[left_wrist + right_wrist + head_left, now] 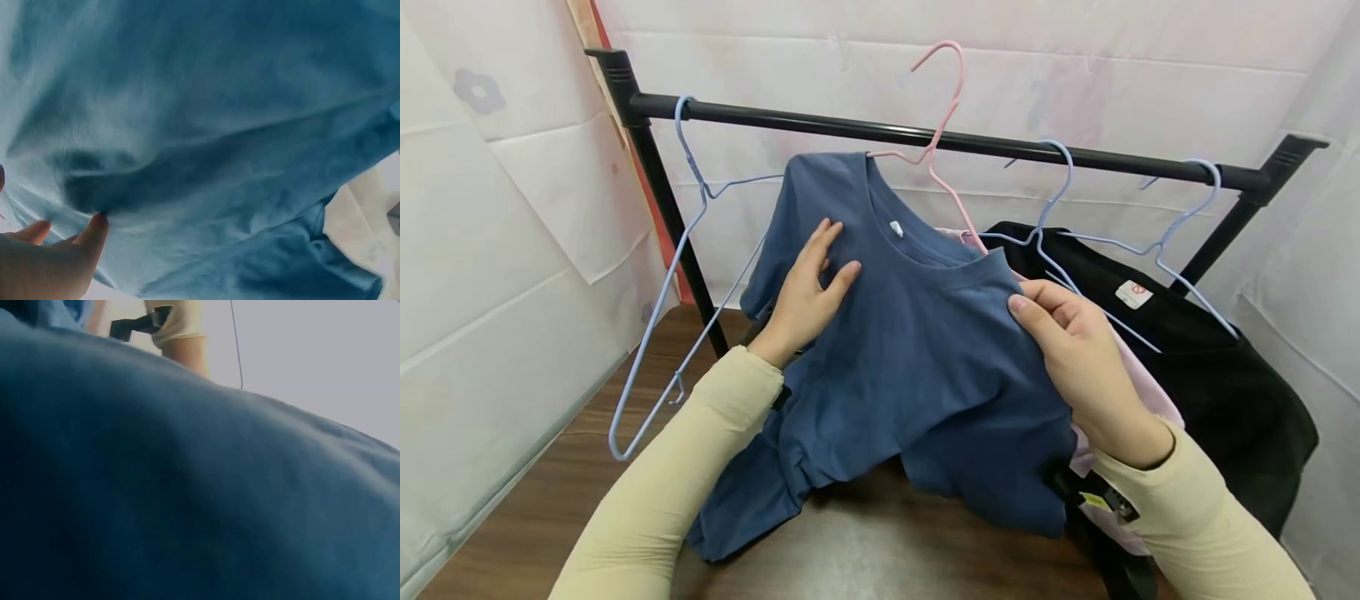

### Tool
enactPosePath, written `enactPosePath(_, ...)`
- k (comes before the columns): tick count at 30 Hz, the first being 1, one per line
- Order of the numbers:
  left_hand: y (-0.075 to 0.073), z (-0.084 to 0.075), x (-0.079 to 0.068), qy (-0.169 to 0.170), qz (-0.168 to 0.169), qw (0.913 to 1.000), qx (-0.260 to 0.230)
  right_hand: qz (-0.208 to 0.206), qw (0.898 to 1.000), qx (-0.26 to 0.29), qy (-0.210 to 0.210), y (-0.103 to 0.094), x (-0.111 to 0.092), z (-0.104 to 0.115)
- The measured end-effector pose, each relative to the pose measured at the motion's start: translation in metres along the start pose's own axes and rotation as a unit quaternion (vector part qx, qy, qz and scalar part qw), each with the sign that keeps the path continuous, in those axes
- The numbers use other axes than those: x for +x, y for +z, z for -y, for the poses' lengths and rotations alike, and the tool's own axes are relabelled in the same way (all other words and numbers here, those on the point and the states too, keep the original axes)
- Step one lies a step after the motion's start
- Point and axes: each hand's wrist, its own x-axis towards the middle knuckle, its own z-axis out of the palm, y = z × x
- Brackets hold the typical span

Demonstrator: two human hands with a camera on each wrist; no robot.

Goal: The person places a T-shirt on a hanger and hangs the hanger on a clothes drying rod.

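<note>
A blue T-shirt (917, 333) is draped over a pink hanger (951, 100), whose shoulders sit inside the neckline. The hanger's hook stands above the black rod, and its neck crosses in front of the rod in the head view. With fingers extended, my left hand (808, 287) touches the front of the shirt near one shoulder; the left wrist view shows its fingertips (97, 222) against the cloth. My right hand (1082, 367) pinches the other shoulder between thumb and fingers. Blue fabric (187, 475) fills most of the right wrist view, hiding that hand.
From the black rod (820, 121) hangs a bare light-blue hanger (662, 308) at the left. On the right, two more blue hangers (1180, 221) carry a black garment (1247, 408) with a white label. A pink garment (1138, 375) shows behind my right hand. Below is a brown wooden surface (880, 542).
</note>
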Motion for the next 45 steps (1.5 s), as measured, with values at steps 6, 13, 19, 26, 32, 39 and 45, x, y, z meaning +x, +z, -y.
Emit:
enactPosePath(6,0.006,0.003,-0.021,-0.028,0.046,0.9984,0.016,-0.004,1.000,0.004,0.013,0.005,-0.002,-0.002)
enactPosePath(13,0.017,0.012,-0.054,-0.040,0.096,0.9945,0.013,0.011,1.000,-0.006,0.014,0.019,-0.007,-0.017)
enactPosePath(19,0.026,0.020,-0.079,-0.064,0.123,0.9903,0.009,0.016,1.000,-0.005,0.019,0.031,-0.009,-0.027)
enactPosePath(26,0.035,0.027,-0.104,-0.097,0.211,0.9716,0.046,0.016,1.000,0.020,0.015,0.048,-0.009,-0.041)
enactPosePath(32,0.027,0.036,-0.128,-0.125,0.260,0.9531,0.091,0.037,0.999,0.032,0.007,0.059,-0.010,-0.048)
enactPosePath(39,0.024,0.043,-0.135,-0.141,0.291,0.9405,0.103,0.089,0.994,-0.037,-0.058,0.055,-0.011,-0.052)
enactPosePath(45,0.022,0.045,-0.138,-0.138,0.313,0.9325,0.116,0.122,0.963,-0.168,-0.174,0.039,-0.020,-0.059)
